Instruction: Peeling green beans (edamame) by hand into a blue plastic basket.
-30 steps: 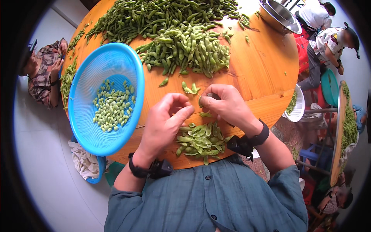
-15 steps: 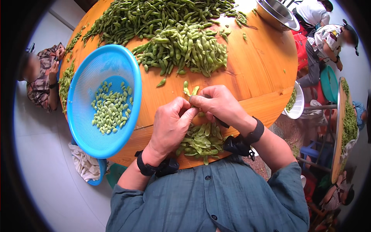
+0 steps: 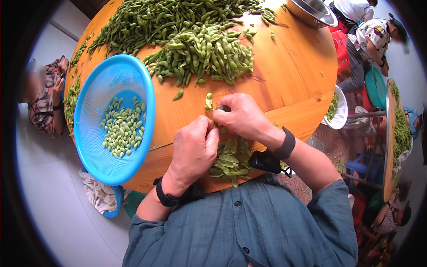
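Both hands met at frame center: left hand (image 3: 193, 149) & right hand (image 3: 240, 116), fingers closed on a pod (image 3: 208, 102) over the bench (image 3: 293, 75). Husks (image 3: 231, 158) lay just below; blue basket (image 3: 95, 147) w/ beans at left.

head cam | looks steeply down (fisheye) | close over table (image 3: 284, 66)

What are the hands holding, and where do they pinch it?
A green bean pod, pinched at its lower end between both hands' fingers; its top sticks up free.

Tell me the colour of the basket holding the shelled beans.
Bright blue basket, clearest in the head view.
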{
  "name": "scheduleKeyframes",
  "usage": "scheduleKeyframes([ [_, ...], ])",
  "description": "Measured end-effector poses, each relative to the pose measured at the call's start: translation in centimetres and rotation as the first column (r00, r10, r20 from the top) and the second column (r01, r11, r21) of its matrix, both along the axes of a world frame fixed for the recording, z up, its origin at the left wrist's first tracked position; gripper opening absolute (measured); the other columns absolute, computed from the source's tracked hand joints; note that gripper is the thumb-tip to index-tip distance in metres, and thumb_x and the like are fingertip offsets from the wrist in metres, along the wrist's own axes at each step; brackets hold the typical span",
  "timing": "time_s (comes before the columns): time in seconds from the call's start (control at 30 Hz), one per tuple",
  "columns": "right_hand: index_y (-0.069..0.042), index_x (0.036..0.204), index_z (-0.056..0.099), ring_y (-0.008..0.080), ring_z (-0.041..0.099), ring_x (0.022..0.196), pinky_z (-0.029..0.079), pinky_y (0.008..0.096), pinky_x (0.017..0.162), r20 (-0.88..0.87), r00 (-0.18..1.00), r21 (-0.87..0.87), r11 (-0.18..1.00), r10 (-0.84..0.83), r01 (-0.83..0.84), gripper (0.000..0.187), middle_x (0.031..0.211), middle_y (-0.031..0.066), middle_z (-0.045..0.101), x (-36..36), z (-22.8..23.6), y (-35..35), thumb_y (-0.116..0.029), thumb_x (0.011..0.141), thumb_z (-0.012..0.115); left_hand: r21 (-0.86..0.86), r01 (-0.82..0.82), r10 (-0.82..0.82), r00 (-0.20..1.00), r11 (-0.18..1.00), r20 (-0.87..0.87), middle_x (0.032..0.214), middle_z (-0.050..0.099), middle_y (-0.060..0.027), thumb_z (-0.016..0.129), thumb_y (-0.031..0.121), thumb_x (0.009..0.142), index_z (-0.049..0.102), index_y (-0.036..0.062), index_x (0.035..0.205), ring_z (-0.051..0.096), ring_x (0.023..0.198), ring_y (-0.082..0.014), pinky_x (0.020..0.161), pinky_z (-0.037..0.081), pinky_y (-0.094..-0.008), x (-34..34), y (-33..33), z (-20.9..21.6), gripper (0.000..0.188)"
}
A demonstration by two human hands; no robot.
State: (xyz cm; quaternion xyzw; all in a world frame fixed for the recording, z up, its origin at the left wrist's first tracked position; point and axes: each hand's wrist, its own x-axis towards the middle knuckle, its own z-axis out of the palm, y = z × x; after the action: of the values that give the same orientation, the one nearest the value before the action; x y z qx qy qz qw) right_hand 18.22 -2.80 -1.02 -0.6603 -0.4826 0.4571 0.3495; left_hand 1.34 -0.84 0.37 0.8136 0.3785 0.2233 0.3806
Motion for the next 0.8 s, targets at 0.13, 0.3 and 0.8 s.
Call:
scheduleKeyframes([
  [0.13,0.004,0.072,0.062,0.0095,0.054,0.052,0.045,0.0316,0.048,0.140,0.990,0.125,0.992,0.005,-0.023,0.021,0.056,0.0097,0.058,-0.7,-0.6,0.0,-0.016,0.081,0.061,0.007,-0.005,0.006,0.998,1.000,-0.059,0.072,0.060,-0.0230,0.060,0.007,0.087,0.054,-0.0017,0.081,0.061,0.068,-0.0427,0.060,0.047,-0.0477,-0.3,-0.2,0.3,0.013],
  [0.3,0.004,0.077,0.064,0.0111,0.057,0.053,0.047,0.0317,0.050,0.106,0.994,0.114,0.993,-0.008,-0.005,0.020,0.059,0.0102,0.060,-0.9,-0.4,0.0,-0.016,0.081,0.061,-0.521,-0.050,0.073,0.997,0.852,0.024,0.069,0.063,-0.0111,0.057,0.013,0.094,0.054,0.0003,0.084,0.061,0.056,-0.0227,0.051,0.046,-0.0341,-1.1,0.6,-0.2,0.016],
  [0.8,0.003,0.085,0.067,0.0296,0.064,0.060,0.051,0.0396,0.060,0.029,0.999,0.108,0.994,-0.029,0.026,0.024,0.067,0.0196,0.064,-0.3,-0.3,0.3,-0.020,0.082,0.061,-0.681,0.020,0.112,0.983,0.732,0.149,0.069,0.059,-0.0022,0.058,0.013,0.096,0.059,0.0004,0.092,0.053,0.057,-0.0076,0.052,0.042,-0.0253,-1.5,0.9,-0.5,0.014],
])
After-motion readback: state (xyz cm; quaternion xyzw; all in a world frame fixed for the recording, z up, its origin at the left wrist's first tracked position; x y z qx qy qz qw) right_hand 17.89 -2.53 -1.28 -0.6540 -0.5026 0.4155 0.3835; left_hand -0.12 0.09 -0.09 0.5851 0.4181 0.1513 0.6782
